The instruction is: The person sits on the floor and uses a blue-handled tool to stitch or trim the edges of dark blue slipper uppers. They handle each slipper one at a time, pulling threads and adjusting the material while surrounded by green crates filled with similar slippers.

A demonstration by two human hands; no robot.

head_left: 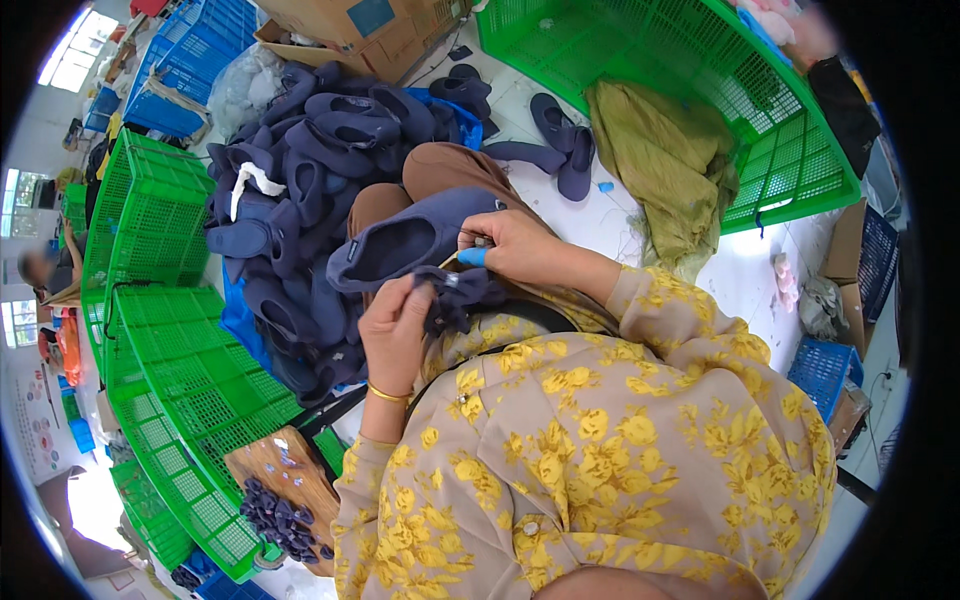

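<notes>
A navy slip-on shoe (350, 262) rests across my lap, its opening facing up. Below its edge, my left hand (395, 325) pinches a small dark bunched fabric piece, bow-like in shape (468, 292). My right hand (508, 246) is closed beside the shoe's far end, with a blue wrap (471, 257) on one finger. Something thin and partly hidden is between its fingertips, close to the fabric piece; I cannot make out what it is.
A large heap of navy shoes (320, 130) lies ahead to the left, by green plastic crates (150, 225). Small dark fabric pieces (278, 518) sit on a wooden board (300, 465) at my left. Loose shoes (572, 150), an olive cloth (660, 150) and a green crate (800, 180) are to the right.
</notes>
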